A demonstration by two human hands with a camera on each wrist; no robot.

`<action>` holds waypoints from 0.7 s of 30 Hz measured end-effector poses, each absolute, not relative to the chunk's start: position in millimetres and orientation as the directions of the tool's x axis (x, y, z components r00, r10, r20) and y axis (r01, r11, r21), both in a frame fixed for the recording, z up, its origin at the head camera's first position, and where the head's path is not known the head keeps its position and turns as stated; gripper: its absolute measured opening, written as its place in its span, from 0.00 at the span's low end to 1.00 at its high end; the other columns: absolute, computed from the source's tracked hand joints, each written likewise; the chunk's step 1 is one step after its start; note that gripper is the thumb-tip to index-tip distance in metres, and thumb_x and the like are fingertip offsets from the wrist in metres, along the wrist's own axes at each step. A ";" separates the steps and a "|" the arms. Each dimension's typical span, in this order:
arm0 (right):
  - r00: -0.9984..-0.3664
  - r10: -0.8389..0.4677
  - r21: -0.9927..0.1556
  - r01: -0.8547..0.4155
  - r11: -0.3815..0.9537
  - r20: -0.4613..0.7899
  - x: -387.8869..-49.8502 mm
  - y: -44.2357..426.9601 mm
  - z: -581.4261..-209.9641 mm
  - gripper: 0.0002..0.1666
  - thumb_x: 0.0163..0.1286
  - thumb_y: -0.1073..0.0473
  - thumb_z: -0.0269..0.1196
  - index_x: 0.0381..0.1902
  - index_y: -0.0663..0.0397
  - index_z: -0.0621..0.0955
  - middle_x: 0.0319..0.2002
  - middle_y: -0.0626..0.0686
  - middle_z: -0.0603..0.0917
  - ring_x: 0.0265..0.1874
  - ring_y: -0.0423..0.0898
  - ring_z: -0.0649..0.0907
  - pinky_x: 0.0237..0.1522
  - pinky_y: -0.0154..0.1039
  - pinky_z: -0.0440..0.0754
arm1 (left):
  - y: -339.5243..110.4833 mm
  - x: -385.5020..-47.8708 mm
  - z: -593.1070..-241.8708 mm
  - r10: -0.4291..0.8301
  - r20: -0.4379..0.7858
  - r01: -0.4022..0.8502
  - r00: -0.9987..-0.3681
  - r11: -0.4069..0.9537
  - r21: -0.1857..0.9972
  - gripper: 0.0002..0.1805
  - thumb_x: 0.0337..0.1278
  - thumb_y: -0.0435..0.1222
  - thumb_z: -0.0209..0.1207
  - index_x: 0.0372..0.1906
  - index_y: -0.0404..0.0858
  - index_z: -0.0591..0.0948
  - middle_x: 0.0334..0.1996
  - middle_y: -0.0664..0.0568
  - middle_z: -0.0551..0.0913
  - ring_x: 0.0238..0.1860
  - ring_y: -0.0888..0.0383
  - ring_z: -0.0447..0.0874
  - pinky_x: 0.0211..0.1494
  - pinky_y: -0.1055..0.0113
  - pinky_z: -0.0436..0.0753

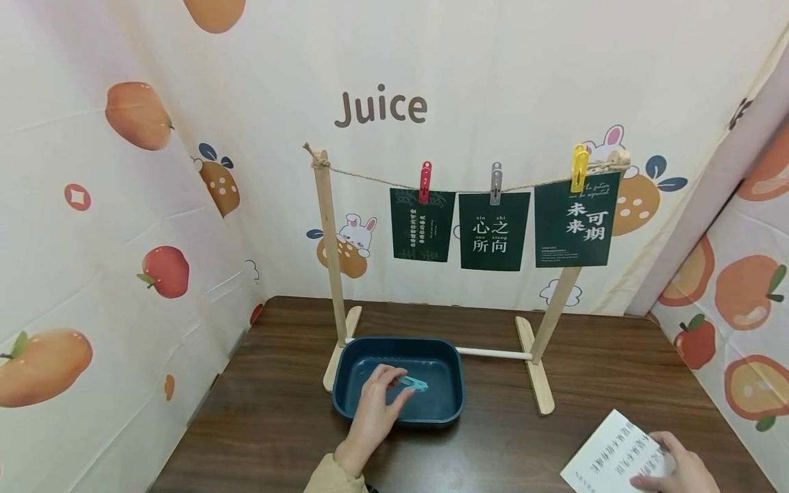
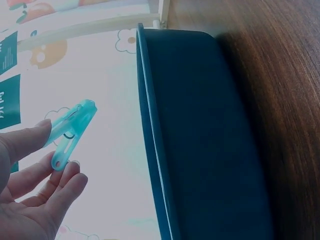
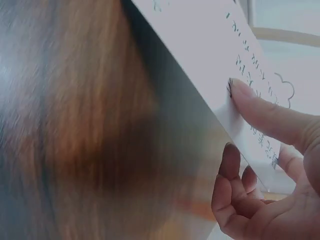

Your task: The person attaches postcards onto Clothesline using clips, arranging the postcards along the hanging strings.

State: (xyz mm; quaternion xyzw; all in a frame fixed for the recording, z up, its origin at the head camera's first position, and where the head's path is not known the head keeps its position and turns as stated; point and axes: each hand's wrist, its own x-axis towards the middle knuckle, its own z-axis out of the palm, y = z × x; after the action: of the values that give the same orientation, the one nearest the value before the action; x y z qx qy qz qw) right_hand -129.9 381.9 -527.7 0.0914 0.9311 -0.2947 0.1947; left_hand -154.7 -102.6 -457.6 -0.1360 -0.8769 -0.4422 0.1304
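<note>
My left hand (image 1: 377,404) pinches a light-blue clothespin (image 1: 414,383) between thumb and fingers, over a dark blue tray (image 1: 459,383). In the left wrist view the clothespin (image 2: 75,130) points up and away from the fingertips, beside the tray's outer wall (image 2: 200,125). At the lower right, my right hand (image 1: 678,469) grips a white card (image 1: 616,452) printed with dark characters. The right wrist view has the thumb on the printed face of the card (image 3: 210,55), with the other fingers behind it.
A wooden stand (image 1: 333,260) carries a string (image 1: 370,179). Three dark green cards hang there: one under a red clothespin (image 1: 425,182), one under a grey clothespin (image 1: 496,183), one under a yellow clothespin (image 1: 579,168). A white rod (image 1: 493,353) joins the stand's feet on the brown table (image 1: 259,411).
</note>
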 end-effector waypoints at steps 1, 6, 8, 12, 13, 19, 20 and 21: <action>-0.905 0.059 -0.522 0.295 0.801 -0.421 -130.7 380.8 -527.1 0.56 0.39 0.42 0.71 0.53 0.71 0.55 0.30 0.54 0.75 0.27 0.48 0.74 0.28 0.42 0.70 | -102.9 -154.6 -457.3 0.122 0.348 0.353 -0.929 0.570 0.742 0.14 0.48 0.34 0.62 0.41 0.35 0.79 0.36 0.52 0.73 0.35 0.58 0.72 0.39 0.66 0.76; -0.909 0.087 -0.552 0.322 0.769 -0.408 -132.0 372.4 -521.7 0.60 0.38 0.45 0.71 0.58 0.66 0.50 0.30 0.54 0.74 0.26 0.47 0.73 0.26 0.40 0.69 | -104.8 -154.2 -455.7 0.115 0.360 0.360 -0.926 0.563 0.744 0.14 0.48 0.35 0.62 0.41 0.35 0.79 0.36 0.52 0.73 0.35 0.58 0.73 0.40 0.64 0.77; -0.924 0.091 -0.559 0.301 0.773 -0.371 -131.3 367.8 -518.1 0.61 0.37 0.46 0.72 0.58 0.66 0.49 0.31 0.56 0.74 0.26 0.47 0.73 0.26 0.40 0.69 | -105.6 -153.9 -454.7 0.111 0.375 0.369 -0.921 0.561 0.741 0.13 0.48 0.34 0.62 0.41 0.35 0.79 0.36 0.52 0.74 0.35 0.57 0.73 0.40 0.63 0.77; -0.956 0.123 -0.571 0.260 0.778 -0.267 -130.5 356.9 -509.2 0.67 0.35 0.47 0.73 0.60 0.67 0.44 0.35 0.65 0.71 0.27 0.50 0.73 0.26 0.42 0.70 | -106.9 -153.4 -452.0 0.101 0.409 0.392 -0.907 0.558 0.731 0.13 0.47 0.33 0.62 0.40 0.35 0.79 0.35 0.52 0.74 0.35 0.56 0.74 0.39 0.62 0.77; -0.963 0.134 -0.579 0.249 0.777 -0.234 -130.5 354.1 -507.5 0.68 0.35 0.47 0.74 0.60 0.69 0.43 0.37 0.68 0.68 0.28 0.51 0.73 0.26 0.42 0.70 | -107.3 -153.2 -451.3 0.099 0.414 0.395 -0.905 0.557 0.730 0.13 0.47 0.33 0.62 0.40 0.35 0.79 0.35 0.51 0.74 0.35 0.56 0.74 0.39 0.62 0.77; -0.982 0.183 -0.648 0.163 0.744 -0.036 -127.9 337.5 -499.5 0.62 0.37 0.55 0.75 0.57 0.76 0.48 0.35 0.67 0.72 0.22 0.39 0.75 0.22 0.34 0.72 | -110.5 -152.8 -446.1 0.103 0.419 0.401 -0.902 0.559 0.726 0.13 0.48 0.34 0.62 0.41 0.35 0.79 0.35 0.52 0.74 0.35 0.56 0.74 0.39 0.64 0.77; -0.983 0.184 -0.661 0.148 0.735 -0.015 -127.2 335.2 -498.4 0.60 0.37 0.56 0.74 0.56 0.77 0.49 0.33 0.66 0.74 0.21 0.36 0.74 0.21 0.33 0.73 | -111.1 -152.7 -444.6 0.106 0.420 0.403 -0.901 0.559 0.724 0.13 0.48 0.34 0.62 0.41 0.35 0.79 0.35 0.52 0.74 0.35 0.56 0.73 0.39 0.64 0.77; -0.983 0.182 -0.674 0.134 0.727 0.000 -126.7 332.7 -496.9 0.57 0.38 0.57 0.74 0.55 0.77 0.50 0.32 0.65 0.76 0.20 0.34 0.74 0.20 0.32 0.73 | -111.6 -152.8 -443.0 0.110 0.421 0.406 -0.900 0.560 0.722 0.13 0.48 0.34 0.62 0.41 0.35 0.79 0.35 0.52 0.73 0.35 0.57 0.73 0.39 0.64 0.77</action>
State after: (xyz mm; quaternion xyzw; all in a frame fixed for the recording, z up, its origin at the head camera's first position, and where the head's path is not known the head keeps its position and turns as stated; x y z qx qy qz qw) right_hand -126.7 332.7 -496.9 0.0851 0.9286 -0.3597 -0.0329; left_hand -152.8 -111.6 -443.0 -0.1487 -0.8673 -0.4450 0.1664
